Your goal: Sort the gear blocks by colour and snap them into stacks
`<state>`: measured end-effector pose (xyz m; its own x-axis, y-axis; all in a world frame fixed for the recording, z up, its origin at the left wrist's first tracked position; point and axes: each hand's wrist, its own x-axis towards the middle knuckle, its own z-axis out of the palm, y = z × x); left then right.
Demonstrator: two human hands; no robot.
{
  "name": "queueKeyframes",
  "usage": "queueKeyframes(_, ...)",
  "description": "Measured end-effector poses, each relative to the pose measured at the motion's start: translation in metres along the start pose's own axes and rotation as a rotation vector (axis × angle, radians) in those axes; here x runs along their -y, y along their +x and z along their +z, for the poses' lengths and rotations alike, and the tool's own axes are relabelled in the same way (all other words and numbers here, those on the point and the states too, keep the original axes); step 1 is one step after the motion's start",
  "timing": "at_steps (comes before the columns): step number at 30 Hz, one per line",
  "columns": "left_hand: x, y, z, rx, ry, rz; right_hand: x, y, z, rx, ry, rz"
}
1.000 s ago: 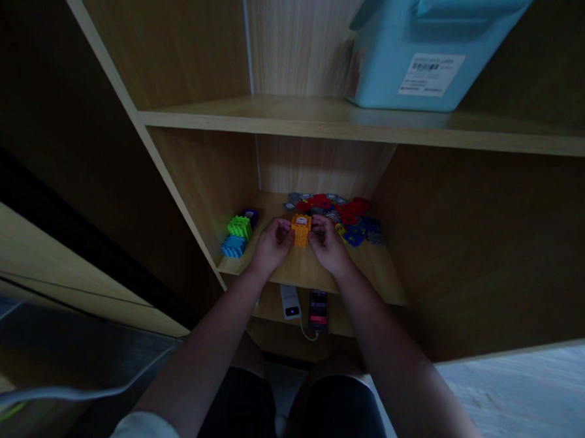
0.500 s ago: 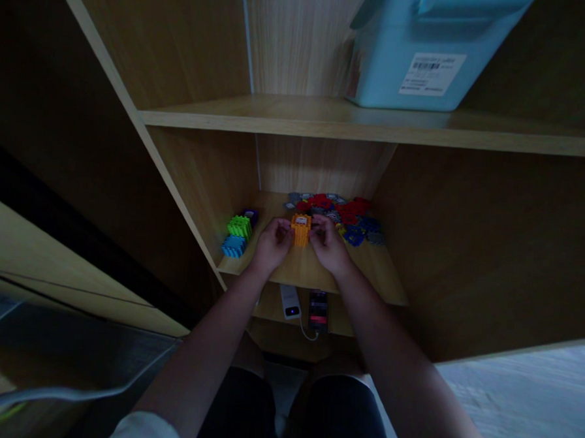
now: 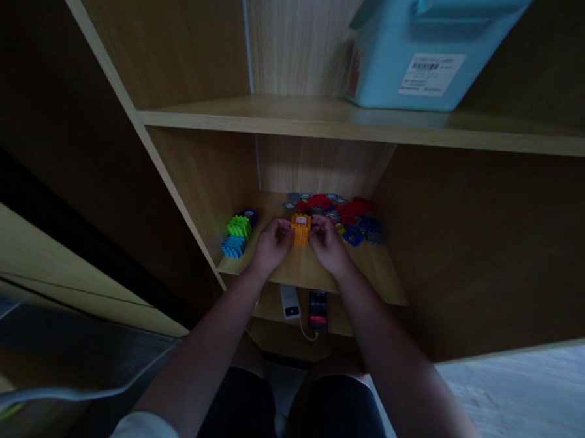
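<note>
An orange stack of interlocking toy pieces (image 3: 300, 230) is held upright between my two hands, over the middle shelf. My left hand (image 3: 273, 243) has its fingers closed on the stack's left side. From the right, my right hand (image 3: 328, 242) grips the opposite side with thumb and fingers. To the left stand a green stack (image 3: 240, 227) and a blue stack (image 3: 233, 246), with a dark purple piece (image 3: 250, 215) behind them. A loose heap of red, blue, grey and yellow pieces (image 3: 349, 212) lies behind my right hand.
A light blue plastic bin (image 3: 413, 62) with a label sits on the upper shelf (image 3: 297, 126). Below the middle shelf (image 3: 300, 268) lie a white power bank (image 3: 289, 302) and a phone (image 3: 318, 310) joined by a cable. Wooden side walls enclose the shelves.
</note>
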<state>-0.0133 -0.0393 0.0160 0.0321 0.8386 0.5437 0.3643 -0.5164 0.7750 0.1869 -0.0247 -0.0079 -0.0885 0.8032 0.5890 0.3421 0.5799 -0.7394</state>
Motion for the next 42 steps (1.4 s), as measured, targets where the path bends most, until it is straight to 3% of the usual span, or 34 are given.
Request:
queueKeyframes(10,0.007,0.001,0.001,-0.031,0.053,-0.024,-0.006,-0.001,0.001,0.106,-0.087,-0.004)
queueKeyframes(18,0.009,0.001,0.001,-0.076,0.068,-0.060,-0.012,-0.003,0.005,0.120,-0.303,0.016)
queueKeyframes(24,0.015,0.000,0.001,-0.109,0.106,-0.078,-0.014,-0.004,0.007,0.098,-0.293,0.073)
queueKeyframes(28,0.004,-0.015,-0.006,-0.131,0.158,-0.075,-0.009,-0.006,0.008,0.075,-0.367,0.059)
queueKeyframes(31,-0.019,-0.047,-0.019,-0.142,0.204,-0.003,-0.004,-0.006,0.010,0.071,-0.442,0.071)
queueKeyframes(34,-0.045,-0.099,-0.037,-0.082,0.250,0.037,0.000,-0.005,0.013,0.076,-0.452,0.097)
queueKeyframes(38,-0.064,-0.185,-0.057,0.196,0.289,-0.087,0.002,0.000,0.022,0.071,-0.446,0.084)
queueKeyframes(42,-0.052,-0.260,-0.065,0.454,0.277,-0.216,0.001,0.011,0.036,0.095,-0.488,0.064)
